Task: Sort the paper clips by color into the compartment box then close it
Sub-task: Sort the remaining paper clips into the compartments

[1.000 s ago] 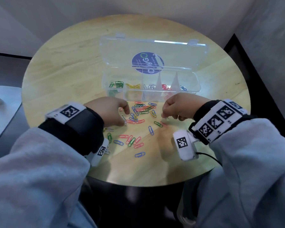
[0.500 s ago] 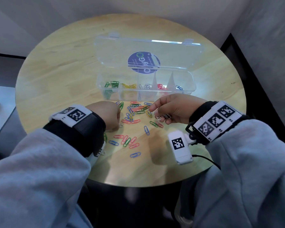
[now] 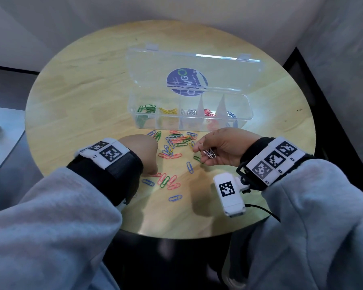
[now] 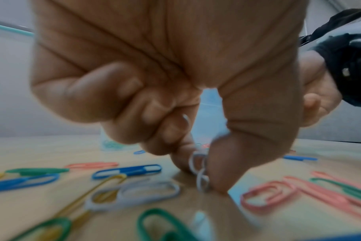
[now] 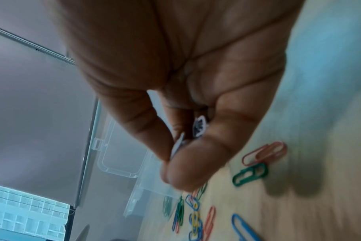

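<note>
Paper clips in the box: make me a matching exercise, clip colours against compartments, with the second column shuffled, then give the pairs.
Column one:
1. green clips
2. yellow clips
3. red clips
4. blue clips

Column two:
A. far right compartment
B. second from left
C. far left compartment
D. second from right

Pairs: 1-C, 2-B, 3-D, 4-A

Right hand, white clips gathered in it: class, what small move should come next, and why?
Probably carry the right hand to the middle compartment of the open box and drop its white clips there, since white clips already lie in it.
</note>
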{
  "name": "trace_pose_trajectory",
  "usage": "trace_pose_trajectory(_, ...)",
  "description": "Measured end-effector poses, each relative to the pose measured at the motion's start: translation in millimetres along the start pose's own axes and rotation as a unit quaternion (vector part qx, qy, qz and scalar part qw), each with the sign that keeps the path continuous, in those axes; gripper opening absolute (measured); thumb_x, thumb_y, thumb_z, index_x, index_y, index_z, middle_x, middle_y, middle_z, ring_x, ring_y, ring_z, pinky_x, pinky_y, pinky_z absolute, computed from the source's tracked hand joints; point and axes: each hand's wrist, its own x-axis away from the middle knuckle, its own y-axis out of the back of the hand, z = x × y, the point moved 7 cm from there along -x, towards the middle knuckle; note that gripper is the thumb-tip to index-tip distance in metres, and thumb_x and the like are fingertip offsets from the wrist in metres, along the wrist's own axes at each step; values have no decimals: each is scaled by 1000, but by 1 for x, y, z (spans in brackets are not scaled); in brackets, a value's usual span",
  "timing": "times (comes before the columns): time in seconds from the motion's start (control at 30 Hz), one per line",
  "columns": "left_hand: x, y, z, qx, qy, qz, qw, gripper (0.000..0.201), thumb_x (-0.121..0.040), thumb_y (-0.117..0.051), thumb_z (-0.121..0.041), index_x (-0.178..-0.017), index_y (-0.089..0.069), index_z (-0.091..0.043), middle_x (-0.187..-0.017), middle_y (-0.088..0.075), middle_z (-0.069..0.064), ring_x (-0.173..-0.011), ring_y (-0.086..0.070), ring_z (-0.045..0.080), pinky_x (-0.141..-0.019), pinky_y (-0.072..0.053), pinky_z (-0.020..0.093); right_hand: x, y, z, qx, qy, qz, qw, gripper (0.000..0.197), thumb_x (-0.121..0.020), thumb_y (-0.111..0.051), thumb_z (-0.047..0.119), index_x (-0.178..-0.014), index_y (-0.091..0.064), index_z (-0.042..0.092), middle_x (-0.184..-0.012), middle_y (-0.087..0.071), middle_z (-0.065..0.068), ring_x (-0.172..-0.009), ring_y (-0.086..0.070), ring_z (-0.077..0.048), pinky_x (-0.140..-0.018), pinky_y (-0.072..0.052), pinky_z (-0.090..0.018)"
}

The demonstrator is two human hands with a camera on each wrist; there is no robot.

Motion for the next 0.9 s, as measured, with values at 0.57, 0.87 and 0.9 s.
trace_pose_trajectory(0.57,7,42,21,742,-46,30,668,26,-88,-36,-7,-65,-47,-14,-59,-54,8,-40,-51,12,-38,-42,12,12,-6,21,-191,52,29,980,31,-89,-28,-8,-90,-58,-1,-80,-60,-15,-69,-64,-19,-67,-57,-23)
trace_pose_trajectory(0.87,1,48,14,747,-16,-36,663,18,-91,-44,-6,-74,-49,-11,-65,-52,7,-41,-52,8,-38,-44,11,18,20,57,-257,154,-38,953,30,-90,-28,-10,-97,-56,-1,-91,-59,-16,-80,-62,-22,-69,-56,-20)
trace_pose_trajectory(0.9,-1,50,11,746,-19,-38,664,18,-91,-46,-6,-75,-49,-11,-66,-52,7,-42,-52,8,-38,-44,11,16,23,60,-261,158,-54,951,25,-90,-32,-7,-94,-56,-1,-90,-58,-16,-80,-61,-22,-68,-56,-20)
